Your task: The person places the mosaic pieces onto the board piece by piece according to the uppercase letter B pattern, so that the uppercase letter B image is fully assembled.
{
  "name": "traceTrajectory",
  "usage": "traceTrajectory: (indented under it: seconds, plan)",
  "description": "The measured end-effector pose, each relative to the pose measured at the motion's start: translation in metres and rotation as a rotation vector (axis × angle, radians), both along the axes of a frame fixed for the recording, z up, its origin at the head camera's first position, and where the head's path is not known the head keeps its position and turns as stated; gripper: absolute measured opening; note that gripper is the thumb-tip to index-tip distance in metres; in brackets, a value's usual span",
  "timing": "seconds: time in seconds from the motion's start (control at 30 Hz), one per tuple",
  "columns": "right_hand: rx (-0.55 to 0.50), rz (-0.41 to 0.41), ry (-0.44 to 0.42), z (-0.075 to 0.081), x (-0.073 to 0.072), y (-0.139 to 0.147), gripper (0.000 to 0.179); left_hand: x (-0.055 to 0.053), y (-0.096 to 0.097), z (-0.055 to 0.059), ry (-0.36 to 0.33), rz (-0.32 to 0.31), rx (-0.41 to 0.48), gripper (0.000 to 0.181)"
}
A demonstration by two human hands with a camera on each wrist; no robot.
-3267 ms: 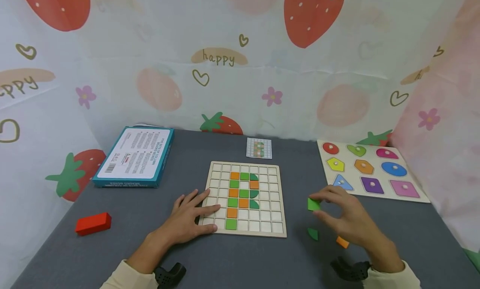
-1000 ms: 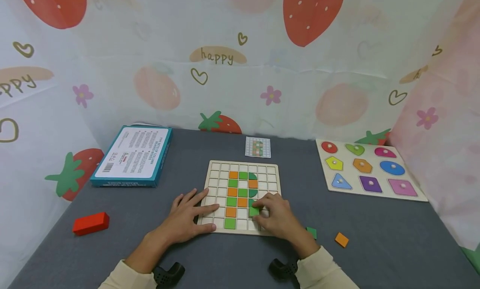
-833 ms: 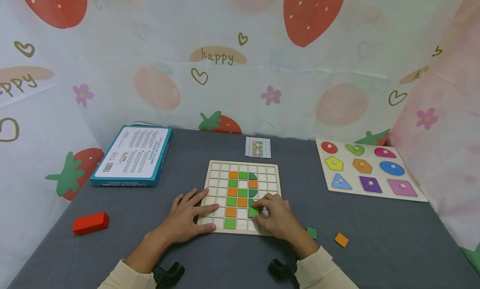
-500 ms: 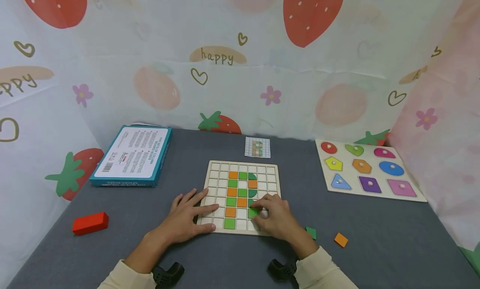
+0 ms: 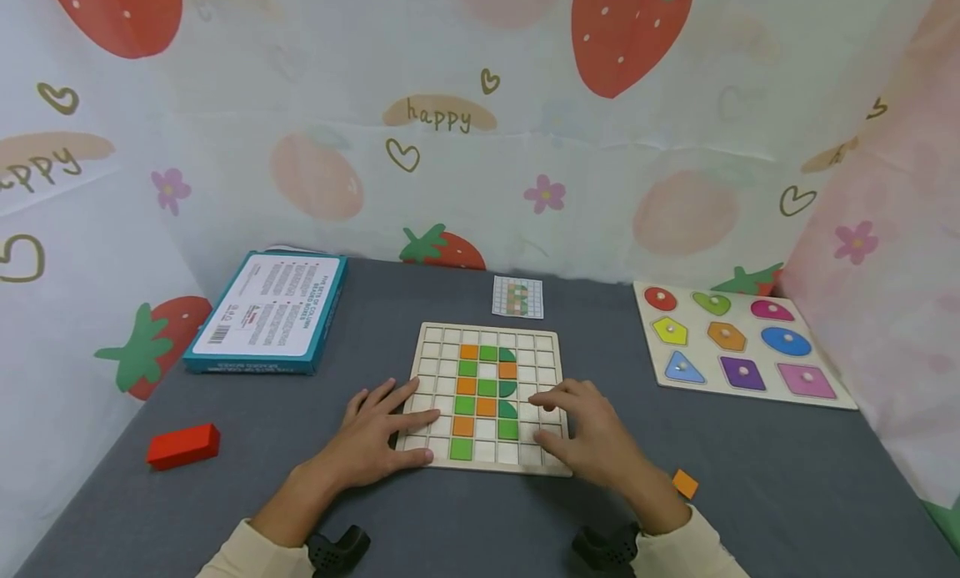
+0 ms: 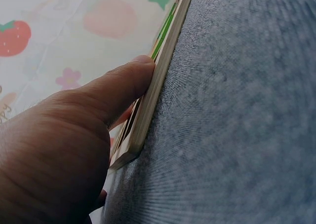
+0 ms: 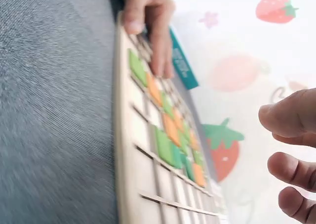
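A wooden grid board (image 5: 491,469) lies mid-table, with orange and green square tiles and dark green quarter-round tiles set in its cells. My left hand (image 5: 375,436) rests spread on the board's left edge; in the left wrist view its thumb (image 6: 126,80) touches the rim. Over the board's right side hovers my right hand (image 5: 592,432), its thumb and fingers apart with nothing between them. A light green square tile (image 5: 507,429) lies flat in a cell just left of that hand. Near my right wrist an orange tile (image 5: 685,484) sits on the table, partly covered.
A small pattern card (image 5: 517,298) lies behind the board. Back left is a blue-edged box (image 5: 266,311); a red block (image 5: 183,446) stands at the left. On the right lies a shape puzzle board (image 5: 750,344) with knobbed pieces.
My right hand carried the light green tile from the right of the board into a cell, let go of it and drew back to the right. The left hand stayed in place.
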State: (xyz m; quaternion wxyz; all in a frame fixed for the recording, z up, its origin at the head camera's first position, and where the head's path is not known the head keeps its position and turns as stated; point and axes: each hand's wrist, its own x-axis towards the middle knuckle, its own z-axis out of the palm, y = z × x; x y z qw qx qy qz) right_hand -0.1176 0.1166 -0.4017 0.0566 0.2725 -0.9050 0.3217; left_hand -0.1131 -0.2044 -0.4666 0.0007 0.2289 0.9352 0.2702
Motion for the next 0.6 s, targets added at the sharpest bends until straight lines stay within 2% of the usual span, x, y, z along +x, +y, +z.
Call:
traceTrajectory:
  seconds: [0.3, 0.6]
  plan:
    - [-0.022, 0.026, 0.096, 0.021, 0.011, 0.033, 0.044, 0.001, -0.001, 0.0, -0.002, -0.005, 0.005, 0.062]
    - [0.002, 0.042, 0.134, 0.029, 0.02, 0.074, 0.048, 0.0, 0.001, 0.0, 0.004, 0.003, 0.006, 0.06]
